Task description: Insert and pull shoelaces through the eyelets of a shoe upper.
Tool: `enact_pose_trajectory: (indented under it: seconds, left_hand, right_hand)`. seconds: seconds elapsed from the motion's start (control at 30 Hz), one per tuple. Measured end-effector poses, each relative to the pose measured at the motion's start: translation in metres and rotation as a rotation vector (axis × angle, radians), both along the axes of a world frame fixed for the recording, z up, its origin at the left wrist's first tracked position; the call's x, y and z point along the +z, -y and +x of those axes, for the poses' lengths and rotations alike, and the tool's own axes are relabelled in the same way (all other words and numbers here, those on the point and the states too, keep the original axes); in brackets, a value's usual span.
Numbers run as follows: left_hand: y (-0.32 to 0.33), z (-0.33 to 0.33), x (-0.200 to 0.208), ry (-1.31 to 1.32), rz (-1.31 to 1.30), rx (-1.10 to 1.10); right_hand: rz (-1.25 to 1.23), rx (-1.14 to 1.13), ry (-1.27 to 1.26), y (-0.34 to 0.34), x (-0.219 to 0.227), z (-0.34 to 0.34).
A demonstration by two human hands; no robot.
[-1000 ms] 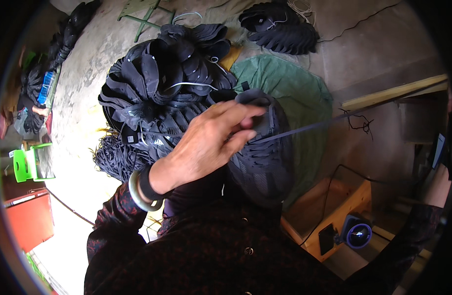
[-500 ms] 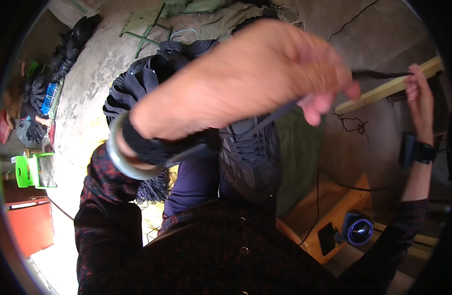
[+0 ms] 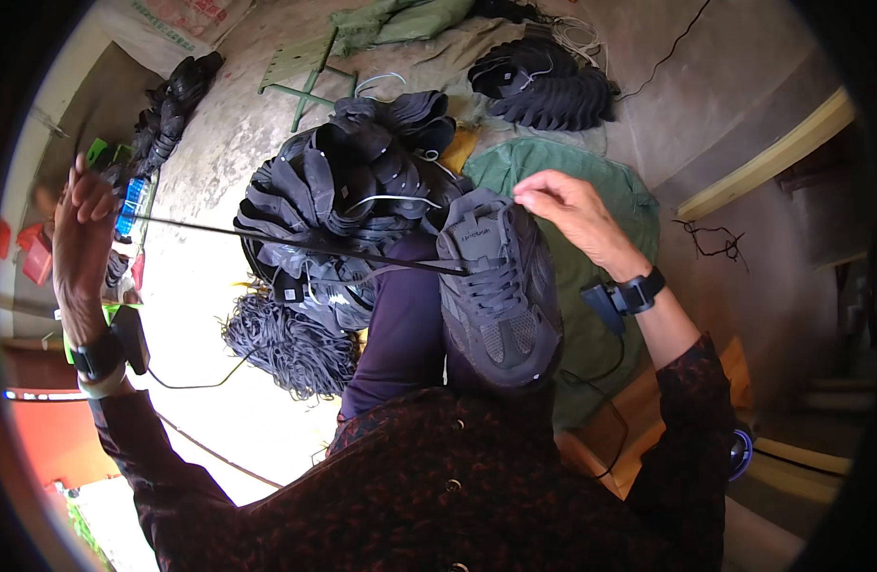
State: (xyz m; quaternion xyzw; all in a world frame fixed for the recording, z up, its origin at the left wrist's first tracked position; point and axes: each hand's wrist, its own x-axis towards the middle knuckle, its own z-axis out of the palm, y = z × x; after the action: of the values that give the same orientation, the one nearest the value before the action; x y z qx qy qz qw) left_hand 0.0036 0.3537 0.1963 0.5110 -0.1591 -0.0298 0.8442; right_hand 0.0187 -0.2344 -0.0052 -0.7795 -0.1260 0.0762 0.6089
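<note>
A dark grey sneaker rests on my lap with its toe toward me, laced over the tongue. Out to the left, my left hand grips a black shoelace, drawn nearly straight from the sneaker's upper eyelets. A second stretch of lace sags loosely beside it. My right hand is at the far right edge of the sneaker's collar, thumb and fingertips pinched together. Whatever sits between those fingertips is too small to tell.
Dark shoe uppers are heaped beyond my left knee, with a bundle of laces nearer. Another stack of uppers lies at the back. A green folding stool, green cloth and wooden beam surround them.
My left hand has swung from across the sneaker to far left, drawing the lace with it. My right hand has come in from the far right to the sneaker's collar.
</note>
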Motion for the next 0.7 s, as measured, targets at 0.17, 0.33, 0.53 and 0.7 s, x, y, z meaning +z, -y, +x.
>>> enact_pose_trajectory:
  seconds: [0.17,0.33,0.53,0.7]
  left_hand:
    - [-0.083,-0.024,-0.013,-0.065,0.03,0.179]
    - [-0.085,-0.033,-0.036,-0.126,0.447,0.405]
    - [0.07,-0.033,-0.096,-0.217,0.704,0.264]
    - [0.21,-0.042,-0.135,-0.408,0.732,-0.1]
  right_hand:
    - [-0.214,0.178,0.07,-0.028,0.006,0.008]
    - [-0.38,0.21,0.136,-0.036,0.013,0.014]
    - [-0.558,0.256,0.285,-0.044,0.006,0.018]
    - [-0.399,0.334,0.089,-0.046,0.006,0.019]
